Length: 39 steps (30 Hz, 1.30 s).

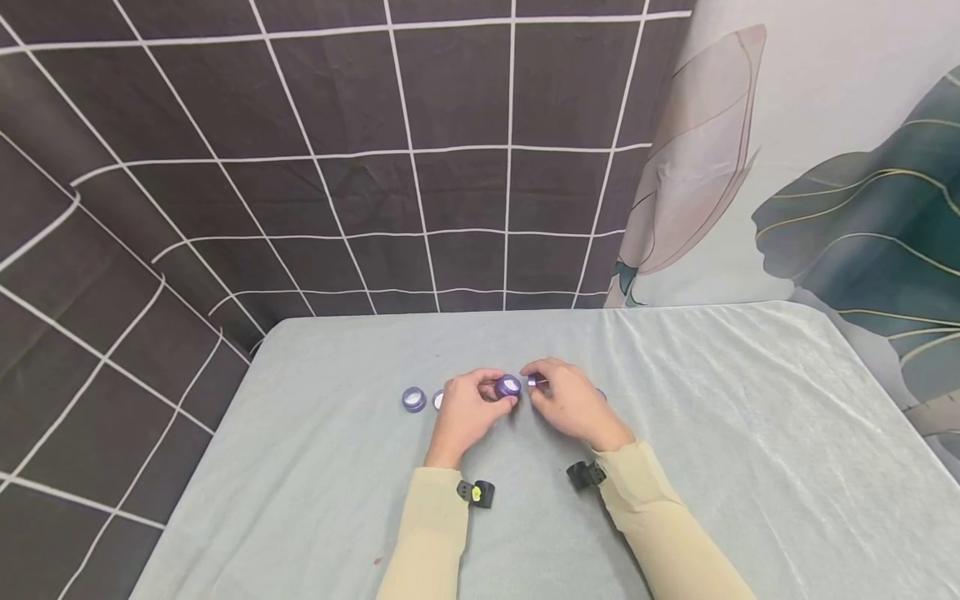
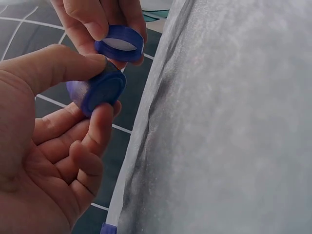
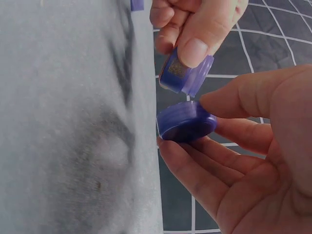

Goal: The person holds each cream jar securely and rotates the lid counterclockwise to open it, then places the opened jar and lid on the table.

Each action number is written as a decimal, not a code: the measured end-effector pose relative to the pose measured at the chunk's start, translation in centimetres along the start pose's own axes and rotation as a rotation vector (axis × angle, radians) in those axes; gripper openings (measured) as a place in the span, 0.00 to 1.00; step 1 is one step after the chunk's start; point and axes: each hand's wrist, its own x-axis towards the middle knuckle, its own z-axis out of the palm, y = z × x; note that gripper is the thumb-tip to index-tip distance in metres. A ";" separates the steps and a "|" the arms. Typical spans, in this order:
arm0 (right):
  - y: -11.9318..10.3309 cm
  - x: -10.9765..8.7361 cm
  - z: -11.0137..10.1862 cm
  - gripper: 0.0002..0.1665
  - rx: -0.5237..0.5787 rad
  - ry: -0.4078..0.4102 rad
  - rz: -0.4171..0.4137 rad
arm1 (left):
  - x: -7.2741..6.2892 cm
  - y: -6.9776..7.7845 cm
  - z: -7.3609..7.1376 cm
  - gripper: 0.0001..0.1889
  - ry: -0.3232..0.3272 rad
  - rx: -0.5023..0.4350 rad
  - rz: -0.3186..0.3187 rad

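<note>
My left hand (image 1: 467, 410) pinches a small round purple jar (image 1: 508, 385) between thumb and fingers, above the cloth. White shows at the jar's upper face in the head view. On its side is a small brownish patch, seen in the right wrist view. A purple screw lid (image 3: 187, 123) is pinched between thumb and fingertips of my right hand (image 1: 572, 402). Its inside shows white in the left wrist view. Lid and jar are close together but apart; the jar's rim (image 3: 199, 77) shows lighter purple.
A pale grey cloth (image 1: 315, 500) covers the table. Left of my left hand sits another round purple piece (image 1: 413, 399), with a partly hidden white-topped one (image 1: 438, 400) beside it. A purple edge (image 1: 602, 394) peeks out behind my right hand. Dark gridded fabric (image 1: 360, 200) hangs behind.
</note>
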 end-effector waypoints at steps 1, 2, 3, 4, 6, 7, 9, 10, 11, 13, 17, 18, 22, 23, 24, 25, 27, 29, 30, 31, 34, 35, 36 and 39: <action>0.0 0.0 0.1 0.14 0.000 0.000 0.001 | 0.0 0.0 0.0 0.19 -0.001 0.007 -0.001; 0.1 0.0 0.1 0.14 0.001 -0.001 0.001 | 0.0 0.0 0.0 0.19 -0.002 0.012 -0.001; 0.1 0.0 0.2 0.14 0.003 -0.002 0.003 | 0.0 0.0 0.0 0.19 -0.003 0.014 -0.003; 0.1 0.0 0.2 0.14 0.006 -0.002 0.005 | 0.0 0.0 0.0 0.19 -0.005 0.016 -0.004; 0.2 0.0 0.3 0.15 0.012 -0.002 0.010 | 0.0 0.0 0.0 0.19 -0.009 0.018 -0.008; 0.2 0.0 0.3 0.15 0.015 -0.001 0.013 | 0.0 0.0 0.0 0.19 -0.012 0.016 -0.012; 0.3 0.0 0.3 0.15 0.023 -0.002 0.021 | 0.0 0.0 0.0 0.19 -0.021 0.016 -0.021; 0.3 0.0 0.4 0.15 0.027 -0.002 0.025 | 0.0 0.0 0.0 0.19 -0.025 0.017 -0.025; 0.3 0.0 0.4 0.15 0.029 -0.003 0.028 | 0.0 0.0 0.0 0.19 -0.029 0.018 -0.030; 0.3 0.0 0.5 0.15 0.033 -0.004 0.033 | 0.0 0.0 0.0 0.20 -0.035 0.019 -0.040; 0.3 0.0 0.6 0.15 0.027 0.001 0.028 | -0.1 0.0 0.0 0.20 -0.035 0.029 -0.050; 0.3 0.0 0.6 0.15 0.022 0.003 0.024 | -0.1 0.0 0.0 0.20 -0.033 0.032 -0.052; 0.3 0.0 0.7 0.16 0.001 0.005 0.011 | -0.1 0.0 -0.1 0.20 -0.033 0.048 -0.064; 0.3 -0.1 0.7 0.16 -0.002 0.003 0.011 | -0.1 0.0 -0.1 0.20 -0.032 0.053 -0.066; 0.3 -0.1 0.7 0.16 -0.006 0.002 0.013 | -0.1 0.0 -0.1 0.20 -0.033 0.056 -0.067; 0.3 -0.1 0.7 0.16 -0.009 -0.001 0.013 | -0.1 0.0 -0.1 0.20 -0.033 0.060 -0.069; 0.3 -0.1 0.8 0.17 -0.012 -0.007 0.016 | -0.1 0.0 -0.1 0.20 -0.034 0.068 -0.069; 0.3 -0.1 0.8 0.18 -0.016 -0.011 0.018 | -0.1 0.0 -0.2 0.20 -0.036 0.074 -0.067; 0.3 -0.1 0.8 0.18 -0.017 -0.014 0.018 | -0.1 0.0 -0.2 0.20 -0.037 0.077 -0.066; 0.3 -0.1 0.8 0.19 -0.018 -0.017 0.018 | -0.1 0.0 -0.1 0.20 -0.039 0.079 -0.065; 0.3 -0.1 0.8 0.19 -0.022 -0.026 0.019 | -0.2 -0.1 -0.1 0.20 -0.043 0.081 -0.064; 0.3 -0.1 0.8 0.19 -0.025 -0.029 0.019 | -0.2 -0.1 -0.1 0.20 -0.045 0.080 -0.064; 0.3 -0.1 0.8 0.19 -0.027 -0.032 0.019 | -0.2 -0.1 -0.1 0.20 -0.045 0.079 -0.064; 0.3 -0.1 0.9 0.19 -0.029 -0.039 0.022 | -0.1 -0.1 -0.1 0.20 -0.049 0.078 -0.064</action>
